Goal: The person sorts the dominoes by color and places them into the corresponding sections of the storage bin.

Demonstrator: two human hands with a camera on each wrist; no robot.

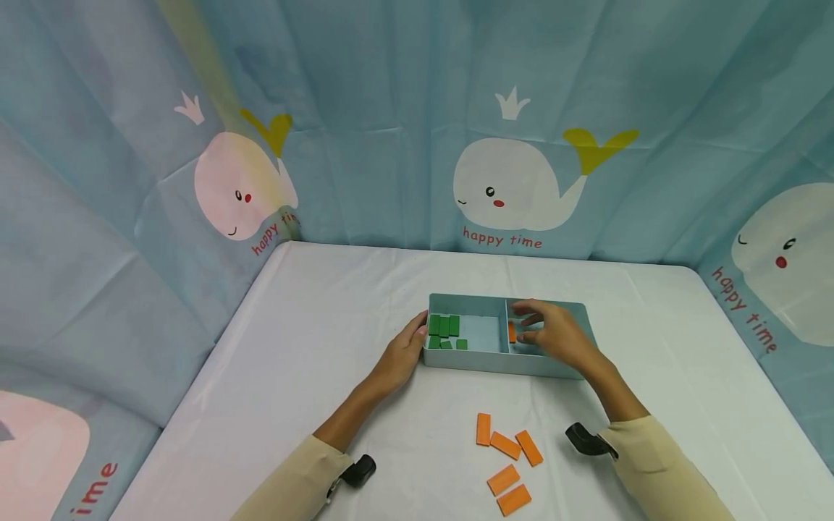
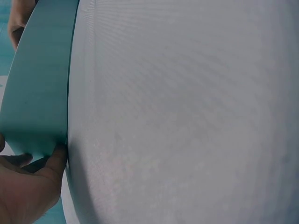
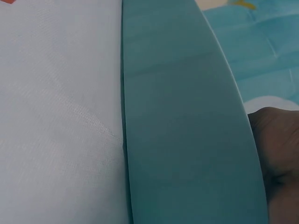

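In the head view, a blue-green divided box [image 1: 465, 359] lies on the white table. Several green tiles [image 1: 444, 325] are at the left of its larger compartment. My left hand [image 1: 396, 358] rests against the box's left end, its fingers lying along the outer wall; the left wrist view shows its fingertips [image 2: 57, 156] touching that wall. Over the smaller right compartment is my right hand [image 1: 560, 334], thumb and fingers apart with nothing between them. Just left of its fingertips, an orange tile [image 1: 512, 332] sits beside the divider. The right wrist view has the box's side wall hiding the fingers.
Several orange tiles [image 1: 505, 445] lie loose on the table [image 1: 339, 311] in front of the box, between the forearms. A blue curtain [image 1: 384, 181] with whale prints surrounds the table at the back and sides. Black wrist cameras [image 1: 588, 439] stick out from both sleeves.
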